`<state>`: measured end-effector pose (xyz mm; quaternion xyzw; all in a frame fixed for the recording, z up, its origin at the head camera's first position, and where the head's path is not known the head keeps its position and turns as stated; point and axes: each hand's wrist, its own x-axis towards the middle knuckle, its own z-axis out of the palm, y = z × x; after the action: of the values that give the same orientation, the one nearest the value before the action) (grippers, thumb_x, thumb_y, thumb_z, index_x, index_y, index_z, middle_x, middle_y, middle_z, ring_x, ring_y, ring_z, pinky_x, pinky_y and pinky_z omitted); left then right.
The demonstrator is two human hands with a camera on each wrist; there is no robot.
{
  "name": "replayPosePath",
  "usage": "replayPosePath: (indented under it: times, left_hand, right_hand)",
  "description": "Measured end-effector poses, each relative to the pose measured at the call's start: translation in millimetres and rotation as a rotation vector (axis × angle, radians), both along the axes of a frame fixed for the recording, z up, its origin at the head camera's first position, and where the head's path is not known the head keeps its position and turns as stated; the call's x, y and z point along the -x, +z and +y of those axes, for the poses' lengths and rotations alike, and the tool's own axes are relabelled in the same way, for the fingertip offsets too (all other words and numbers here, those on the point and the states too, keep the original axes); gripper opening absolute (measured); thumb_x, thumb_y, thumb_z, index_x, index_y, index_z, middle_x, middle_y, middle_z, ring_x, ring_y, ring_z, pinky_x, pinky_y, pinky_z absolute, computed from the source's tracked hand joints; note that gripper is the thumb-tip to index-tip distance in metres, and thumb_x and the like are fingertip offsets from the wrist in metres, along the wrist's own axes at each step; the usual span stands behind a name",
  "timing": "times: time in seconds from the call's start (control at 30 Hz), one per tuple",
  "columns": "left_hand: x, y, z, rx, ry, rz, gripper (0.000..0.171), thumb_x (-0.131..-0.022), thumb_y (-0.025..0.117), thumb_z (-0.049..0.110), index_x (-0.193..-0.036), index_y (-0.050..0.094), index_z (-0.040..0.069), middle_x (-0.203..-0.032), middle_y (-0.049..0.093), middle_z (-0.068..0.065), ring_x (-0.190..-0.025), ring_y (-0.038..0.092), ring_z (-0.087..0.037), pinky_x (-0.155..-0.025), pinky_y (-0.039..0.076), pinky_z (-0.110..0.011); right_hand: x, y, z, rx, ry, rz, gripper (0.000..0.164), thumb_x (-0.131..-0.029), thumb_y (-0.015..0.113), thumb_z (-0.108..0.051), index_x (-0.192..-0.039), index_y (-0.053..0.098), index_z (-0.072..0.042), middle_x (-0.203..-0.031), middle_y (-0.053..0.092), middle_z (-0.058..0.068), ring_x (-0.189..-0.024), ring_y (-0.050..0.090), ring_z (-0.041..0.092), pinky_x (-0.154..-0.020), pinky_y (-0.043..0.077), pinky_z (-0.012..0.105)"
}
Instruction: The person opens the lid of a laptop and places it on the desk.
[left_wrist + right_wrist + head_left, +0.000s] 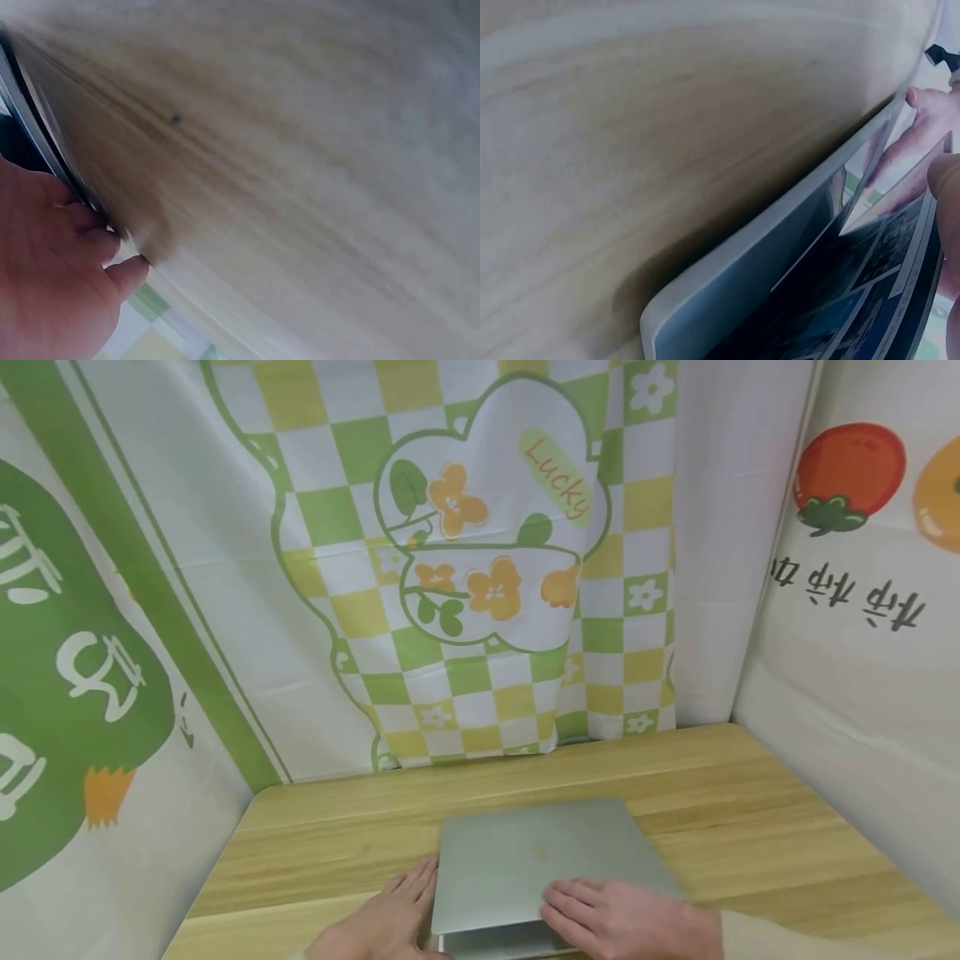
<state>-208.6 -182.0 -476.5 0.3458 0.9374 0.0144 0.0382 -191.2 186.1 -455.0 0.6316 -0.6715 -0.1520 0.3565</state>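
A silver laptop (551,856) lies on the wooden table, its lid tilted a little above the base. In the right wrist view its lit screen (855,300) faces the keyboard side across a narrow gap. My right hand (611,917) has its fingers on top of the lid near the front edge, and the thumb (943,180) meets that edge from the front. My left hand (386,914) rests on the table along the laptop's left side, fingers extended and touching it. From the left wrist, the left hand (56,262) appears against the laptop's dark edge.
The wooden table (330,827) extends behind and to both sides of the laptop. A checked cloth (480,693) hangs at its back edge. Printed cloth walls (840,693) stand close on the left and right.
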Motion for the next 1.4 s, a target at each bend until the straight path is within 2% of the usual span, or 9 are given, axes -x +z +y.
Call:
replayPosePath:
  times: [0.2, 0.33, 0.5, 0.73, 0.87, 1.0, 1.07, 1.17, 1.4]
  left_hand:
    - [0.1, 2.6, 0, 0.002, 0.008, -0.028, 0.115, -0.082, 0.049, 0.079, -0.15, 0.024, -0.009, -0.158, 0.027, -0.027, -0.146, 0.033, -0.037, -0.112, 0.038, -0.053]
    - [-0.3, 4.9, -1, 0.002, -0.007, -0.014, 0.116, -0.082, 0.048, 0.08, -0.15, 0.024, -0.011, -0.157, 0.027, -0.028, -0.145, 0.034, -0.037, -0.111, 0.039, -0.054]
    - [-0.2, 5.6, -2, -0.001, -0.022, 0.018, 0.118, -0.081, 0.047, 0.082, -0.148, 0.026, -0.013, -0.156, 0.029, -0.03, -0.144, 0.035, -0.038, -0.111, 0.04, -0.053]
    - [0.3, 6.1, -4, -0.039, -0.044, 0.017, 0.115, -0.081, 0.048, 0.082, -0.149, 0.029, -0.009, -0.155, 0.028, -0.032, -0.143, 0.035, -0.041, -0.109, 0.041, -0.056]
    - [0.0, 6.6, -6, -0.051, -0.062, 0.024, 0.107, -0.082, 0.048, 0.081, -0.148, 0.037, -0.002, -0.155, 0.027, -0.033, -0.143, 0.035, -0.042, -0.107, 0.041, -0.058]
    - [0.0, 6.8, -6, -0.037, -0.08, 0.096, 0.106, -0.08, 0.044, 0.084, -0.143, 0.045, 0.0, -0.152, 0.035, -0.031, -0.14, 0.039, -0.043, -0.106, 0.044, -0.056]
    - [0.0, 7.4, -5, -0.023, -0.074, 0.108, 0.108, -0.08, 0.043, 0.085, -0.143, 0.045, -0.002, -0.151, 0.039, -0.028, -0.14, 0.039, -0.043, -0.106, 0.043, -0.056]
    - [-0.3, 9.0, -3, 0.007, -0.049, 0.081, 0.11, -0.08, 0.043, 0.085, -0.145, 0.041, -0.004, -0.151, 0.042, -0.024, -0.141, 0.039, -0.042, -0.109, 0.041, -0.055]
    - [0.3, 9.3, -1, 0.033, -0.053, 0.08, 0.113, -0.081, 0.044, 0.083, -0.148, 0.033, -0.008, -0.155, 0.036, -0.024, -0.142, 0.039, -0.038, -0.111, 0.041, -0.052]
  right_hand:
    - [3.0, 1.5, 2, 0.042, 0.019, -0.002, 0.051, -0.102, 0.047, -0.04, -0.136, 0.055, -0.002, -0.126, 0.066, 0.008, -0.116, 0.064, 0.016, -0.092, 0.055, 0.023]
    - [5.7, 3.3, 2, 0.065, 0.022, 0.0, 0.047, -0.104, 0.045, -0.032, -0.139, 0.052, -0.001, -0.127, 0.066, 0.009, -0.117, 0.064, 0.018, -0.093, 0.055, 0.025]
    - [13.4, 10.2, -5, 0.142, 0.088, 0.023, 0.035, -0.106, 0.035, -0.009, -0.127, 0.062, 0.001, -0.12, 0.069, 0.012, -0.109, 0.068, 0.019, -0.085, 0.058, 0.025]
    - [24.4, 19.6, -10, 0.191, 0.145, 0.067, 0.033, -0.104, 0.036, -0.006, -0.118, 0.065, 0.002, -0.111, 0.072, 0.012, -0.1, 0.07, 0.019, -0.078, 0.059, 0.025]
    - [28.3, 26.0, -10, 0.218, 0.146, 0.032, 0.032, -0.105, 0.036, -0.004, -0.118, 0.065, 0.002, -0.112, 0.072, 0.011, -0.098, 0.07, 0.017, -0.076, 0.059, 0.023]
    - [32.6, 33.0, -9, 0.239, 0.13, -0.023, 0.032, -0.105, 0.037, -0.003, -0.118, 0.065, 0.0, -0.112, 0.071, 0.009, -0.096, 0.068, 0.017, -0.073, 0.059, 0.022]
    - [34.6, 36.5, -9, 0.242, 0.112, -0.048, 0.031, -0.105, 0.037, -0.004, -0.118, 0.065, -0.001, -0.111, 0.071, 0.008, -0.095, 0.068, 0.016, -0.072, 0.058, 0.022]
    - [37.7, 41.9, -8, 0.253, 0.09, -0.084, 0.029, -0.105, 0.038, -0.005, -0.116, 0.064, -0.003, -0.109, 0.071, 0.005, -0.092, 0.067, 0.015, -0.07, 0.057, 0.022]
    - [46.3, 52.8, -12, 0.305, 0.101, -0.129, 0.029, -0.1, 0.039, 0.0, -0.112, 0.066, -0.001, -0.104, 0.072, 0.004, -0.088, 0.068, 0.013, -0.07, 0.058, 0.019]
